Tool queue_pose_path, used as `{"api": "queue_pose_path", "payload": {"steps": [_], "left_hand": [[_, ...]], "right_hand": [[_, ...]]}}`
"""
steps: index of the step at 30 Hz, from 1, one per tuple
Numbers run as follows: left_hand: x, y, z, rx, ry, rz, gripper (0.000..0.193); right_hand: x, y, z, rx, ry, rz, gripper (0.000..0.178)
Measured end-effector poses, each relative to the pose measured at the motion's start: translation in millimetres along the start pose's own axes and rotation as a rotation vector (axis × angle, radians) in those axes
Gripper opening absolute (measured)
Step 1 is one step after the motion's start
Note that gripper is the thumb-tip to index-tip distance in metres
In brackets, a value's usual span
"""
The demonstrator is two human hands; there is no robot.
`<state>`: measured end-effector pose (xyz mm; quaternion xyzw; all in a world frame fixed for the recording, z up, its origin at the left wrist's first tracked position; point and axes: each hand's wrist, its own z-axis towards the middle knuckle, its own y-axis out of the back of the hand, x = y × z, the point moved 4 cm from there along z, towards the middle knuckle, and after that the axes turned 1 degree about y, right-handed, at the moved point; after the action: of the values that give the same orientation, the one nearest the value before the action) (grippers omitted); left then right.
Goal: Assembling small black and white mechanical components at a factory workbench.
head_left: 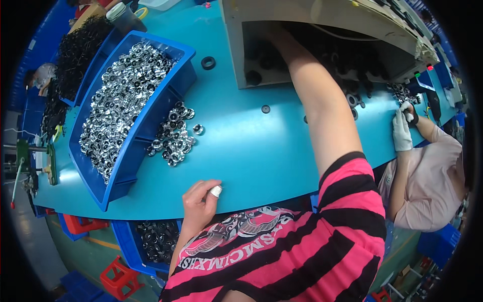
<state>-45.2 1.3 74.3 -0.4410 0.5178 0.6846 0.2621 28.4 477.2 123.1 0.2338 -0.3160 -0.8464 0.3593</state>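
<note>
My left hand (200, 200) rests at the front edge of the turquoise table (251, 166), fingers curled in, index finger lying beside the thumb. A white wrap (216, 191) covers the thumb tip. Whatever the fingers may hold is hidden. Reaching far forward, my right arm (327, 110) goes into the open front of a pale box-like housing (232, 45). The right hand is lost in the shadow inside, among dark round parts. Small shiny metal parts with black centres (173, 136) lie heaped ahead of my left hand. A single shiny part (198, 129) sits beside them.
A blue bin (132, 168) full of such shiny parts stands at left. Behind it is a heap of thin black parts (80, 55). Black rings (208, 63) and a small disc (265, 108) lie near the housing. At right works a person in white gloves (401, 132).
</note>
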Motion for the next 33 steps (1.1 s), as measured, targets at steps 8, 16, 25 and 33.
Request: {"api": "queue_pose_path", "payload": {"steps": [8,16,25,33], "left_hand": [[17,0,7,-0.004,-0.056,-0.018,0.013],[26,0,9,-0.007,-0.128,0.028,0.013],[28,1,9,-0.039,-0.104,0.063,0.012],[24,0,7,-0.040,-0.086,0.035,0.013]], "right_hand": [[28,78,-102,0.215,0.000,0.078,0.026],[13,125,-185,0.451,-0.131,-0.057,0.056],[-41,57,-113,0.599,-0.359,-0.092,0.053],[5,111,-133,0.372,-0.237,0.059,0.063]]}}
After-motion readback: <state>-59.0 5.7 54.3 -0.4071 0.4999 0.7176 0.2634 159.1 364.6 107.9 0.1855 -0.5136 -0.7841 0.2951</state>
